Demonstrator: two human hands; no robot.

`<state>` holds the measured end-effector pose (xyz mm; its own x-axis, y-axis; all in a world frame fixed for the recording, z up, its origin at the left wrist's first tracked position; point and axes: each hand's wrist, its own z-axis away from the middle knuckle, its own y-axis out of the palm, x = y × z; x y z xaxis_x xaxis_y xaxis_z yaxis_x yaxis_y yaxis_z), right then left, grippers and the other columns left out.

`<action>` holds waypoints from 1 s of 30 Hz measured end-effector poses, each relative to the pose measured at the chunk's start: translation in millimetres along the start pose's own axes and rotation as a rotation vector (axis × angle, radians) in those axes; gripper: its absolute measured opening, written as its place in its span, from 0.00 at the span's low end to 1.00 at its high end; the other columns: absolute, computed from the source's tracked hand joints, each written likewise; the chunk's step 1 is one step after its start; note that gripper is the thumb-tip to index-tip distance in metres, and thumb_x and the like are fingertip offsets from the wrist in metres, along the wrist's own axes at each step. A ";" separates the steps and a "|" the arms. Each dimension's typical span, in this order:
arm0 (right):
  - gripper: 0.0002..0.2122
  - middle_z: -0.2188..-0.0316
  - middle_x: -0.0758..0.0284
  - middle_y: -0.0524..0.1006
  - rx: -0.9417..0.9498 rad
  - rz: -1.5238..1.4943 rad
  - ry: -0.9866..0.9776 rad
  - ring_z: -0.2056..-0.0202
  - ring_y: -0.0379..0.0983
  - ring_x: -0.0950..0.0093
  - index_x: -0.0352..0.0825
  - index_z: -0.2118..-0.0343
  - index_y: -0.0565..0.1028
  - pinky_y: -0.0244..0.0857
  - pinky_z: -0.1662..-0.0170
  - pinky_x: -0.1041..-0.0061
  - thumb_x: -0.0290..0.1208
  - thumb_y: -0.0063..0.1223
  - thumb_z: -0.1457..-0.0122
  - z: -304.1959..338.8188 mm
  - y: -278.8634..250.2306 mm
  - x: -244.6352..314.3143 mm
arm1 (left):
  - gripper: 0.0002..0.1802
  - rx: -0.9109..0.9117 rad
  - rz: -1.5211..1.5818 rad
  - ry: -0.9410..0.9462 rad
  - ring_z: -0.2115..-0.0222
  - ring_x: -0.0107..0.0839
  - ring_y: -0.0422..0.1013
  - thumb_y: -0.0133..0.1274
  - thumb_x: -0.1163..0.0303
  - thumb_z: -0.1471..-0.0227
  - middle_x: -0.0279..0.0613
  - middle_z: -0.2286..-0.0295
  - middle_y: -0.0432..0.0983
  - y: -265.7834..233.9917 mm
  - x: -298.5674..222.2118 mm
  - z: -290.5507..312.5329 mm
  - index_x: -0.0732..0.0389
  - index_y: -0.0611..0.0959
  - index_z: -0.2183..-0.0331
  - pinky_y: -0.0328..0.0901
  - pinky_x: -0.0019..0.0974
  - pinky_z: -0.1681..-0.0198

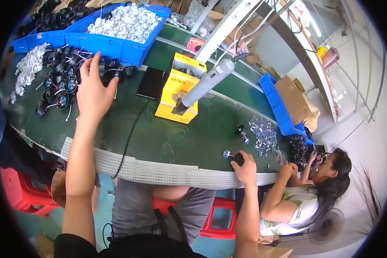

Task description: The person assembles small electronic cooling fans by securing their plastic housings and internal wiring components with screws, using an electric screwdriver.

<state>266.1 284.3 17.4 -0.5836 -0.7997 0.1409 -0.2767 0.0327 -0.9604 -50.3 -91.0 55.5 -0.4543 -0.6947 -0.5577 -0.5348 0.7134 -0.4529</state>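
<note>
As my left hand (93, 94) gaped empty, my right hand (247, 172) pinched a black part (238, 158).
Heaped components (69, 84) likely eased reaching.

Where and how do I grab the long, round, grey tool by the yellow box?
Probably with a full wrap around the middle of the grey cylindrical tool, coming from the right: it slants up that way, while the yellow rectangular box crowds its lower end.

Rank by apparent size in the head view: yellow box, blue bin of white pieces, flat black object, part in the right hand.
1. Blue bin
2. Yellow box
3. Flat black object
4. Part in right hand
</note>
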 end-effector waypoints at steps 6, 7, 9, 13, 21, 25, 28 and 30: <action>0.27 0.53 0.56 0.71 0.204 -1.551 0.126 0.55 0.74 0.63 0.36 0.44 0.54 0.73 0.53 0.66 0.20 0.55 0.43 12.5 20.6 80.5 | 0.30 0.738 0.789 0.441 0.62 0.44 0.75 0.66 0.62 0.57 0.46 0.55 0.71 12.3 -66.8 67.9 0.57 0.75 0.51 0.73 0.37 0.62; 0.26 0.54 0.56 0.72 0.201 -1.618 0.071 0.57 0.75 0.62 0.40 0.44 0.57 0.73 0.54 0.63 0.26 0.55 0.42 16.6 22.6 111.7 | 0.36 0.727 0.787 0.603 0.59 0.45 0.74 0.66 0.57 0.56 0.47 0.52 0.69 19.4 -68.7 84.3 0.56 0.72 0.47 0.72 0.40 0.59; 0.26 0.55 0.57 0.72 0.312 -1.852 0.013 0.57 0.75 0.62 0.40 0.42 0.56 0.72 0.53 0.63 0.25 0.54 0.41 17.6 30.7 148.5 | 0.37 0.943 0.891 0.553 0.54 0.49 0.71 0.65 0.56 0.56 0.48 0.50 0.67 21.2 -78.8 101.7 0.56 0.70 0.46 0.70 0.43 0.55; 0.24 0.53 0.63 0.71 0.431 -1.934 -0.010 0.51 0.67 0.75 0.37 0.44 0.60 0.62 0.48 0.75 0.23 0.55 0.42 9.1 31.7 191.0 | 0.34 0.833 0.981 0.554 0.56 0.49 0.72 0.66 0.63 0.56 0.46 0.55 0.71 33.2 -70.6 98.7 0.58 0.71 0.48 0.69 0.43 0.53; 0.07 0.67 0.68 0.78 0.300 -1.461 -0.143 0.66 0.74 0.80 0.29 0.62 0.77 0.68 0.60 0.82 0.18 0.57 0.43 -42.1 21.6 175.1 | 0.31 1.013 1.013 0.202 0.57 0.33 0.72 0.66 0.66 0.55 0.41 0.57 0.72 36.2 -60.7 76.9 0.60 0.72 0.50 0.70 0.35 0.57; 0.05 0.70 0.66 0.78 0.293 -1.305 -0.296 0.67 0.74 0.80 0.27 0.64 0.78 0.67 0.61 0.82 0.21 0.55 0.41 -47.7 24.9 181.4 | 0.24 1.151 1.465 -0.112 0.57 0.26 0.70 0.58 0.72 0.46 0.38 0.58 0.71 51.0 -53.8 79.4 0.58 0.71 0.48 0.71 0.32 0.56; 0.06 0.70 0.65 0.76 0.223 -1.247 -0.487 0.67 0.72 0.79 0.25 0.67 0.76 0.66 0.63 0.81 0.23 0.52 0.38 -51.0 28.5 182.9 | 0.20 1.357 1.589 -0.491 0.58 0.28 0.71 0.49 0.69 0.39 0.39 0.58 0.72 49.7 -52.0 70.5 0.57 0.70 0.46 0.71 0.37 0.55; 0.10 0.70 0.65 0.70 0.158 -1.171 -0.632 0.69 0.69 0.77 0.26 0.71 0.73 0.64 0.65 0.79 0.28 0.47 0.35 -49.3 31.7 186.5 | 0.20 1.367 1.649 -0.618 0.57 0.30 0.72 0.47 0.67 0.39 0.40 0.58 0.73 49.6 -51.9 68.7 0.58 0.70 0.46 0.71 0.38 0.55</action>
<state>110.8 165.8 25.1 0.3975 -0.4486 0.8005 -0.2519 -0.8922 -0.3749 -4.2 -13.3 14.2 0.5138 0.3139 -0.7984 0.7610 0.2628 0.5931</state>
